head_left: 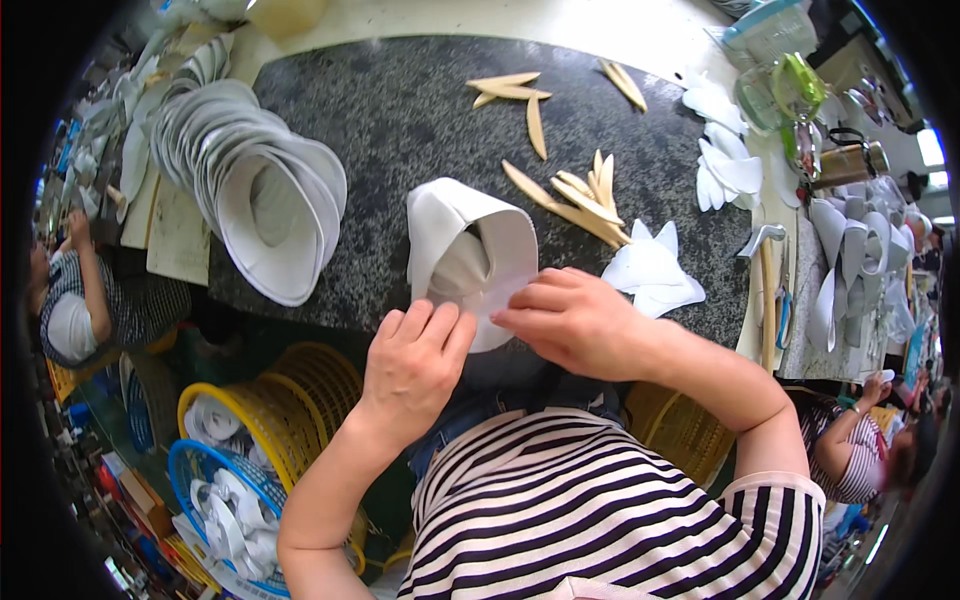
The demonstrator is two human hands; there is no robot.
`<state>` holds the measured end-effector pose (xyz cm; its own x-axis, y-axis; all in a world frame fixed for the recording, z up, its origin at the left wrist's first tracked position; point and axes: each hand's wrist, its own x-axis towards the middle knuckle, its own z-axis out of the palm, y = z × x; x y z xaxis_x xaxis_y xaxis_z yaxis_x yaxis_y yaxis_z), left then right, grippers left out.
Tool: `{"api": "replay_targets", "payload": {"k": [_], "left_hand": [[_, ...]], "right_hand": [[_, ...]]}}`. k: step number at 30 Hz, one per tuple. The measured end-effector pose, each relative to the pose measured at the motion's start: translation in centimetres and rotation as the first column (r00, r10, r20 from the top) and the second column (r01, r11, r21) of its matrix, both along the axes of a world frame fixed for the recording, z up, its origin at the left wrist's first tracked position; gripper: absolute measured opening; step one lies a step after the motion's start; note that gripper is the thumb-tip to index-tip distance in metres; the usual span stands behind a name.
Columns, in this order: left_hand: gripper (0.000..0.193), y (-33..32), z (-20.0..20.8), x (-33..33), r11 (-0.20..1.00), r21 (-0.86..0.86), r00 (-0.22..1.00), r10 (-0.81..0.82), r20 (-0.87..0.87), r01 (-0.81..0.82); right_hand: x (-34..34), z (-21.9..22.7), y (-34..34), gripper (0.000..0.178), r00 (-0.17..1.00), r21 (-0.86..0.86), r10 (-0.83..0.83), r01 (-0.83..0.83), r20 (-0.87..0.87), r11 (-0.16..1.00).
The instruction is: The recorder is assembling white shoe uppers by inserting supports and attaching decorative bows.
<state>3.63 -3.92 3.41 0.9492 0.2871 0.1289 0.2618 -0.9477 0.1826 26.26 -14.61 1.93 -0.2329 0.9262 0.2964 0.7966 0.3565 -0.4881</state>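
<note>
Left head-worn fisheye, set above striped shirt (600,490), facing steeply down; left hand (420,360) and right hand (580,325) near centre, at close range; worktop (380,120) edges bowing toward dark rim.

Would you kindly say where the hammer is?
In the head view, the hammer lies along the right edge of the dark slab, left of the blue-handled scissors.
</note>
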Motion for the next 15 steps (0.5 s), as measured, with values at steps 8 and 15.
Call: {"api": "replay_targets", "payload": {"k": [8, 15], "left_hand": [[0.05, 4.7, 5.4, 8.4, 0.98, 0.064, 0.943, 0.164, 0.29, -0.19], [0.04, 9.0, 4.7, 6.9, 0.942, -0.281, 0.943, 0.248, 0.22, -0.183]], "right_hand": [[10.9, 2.0, 5.9, 0.029, 0.844, -0.201, -0.535, 0.518, -0.037, 0.831], [11.0, 1.0, 5.3, 0.036, 0.959, -0.289, -0.277, 0.28, 0.052, 0.916]]}}
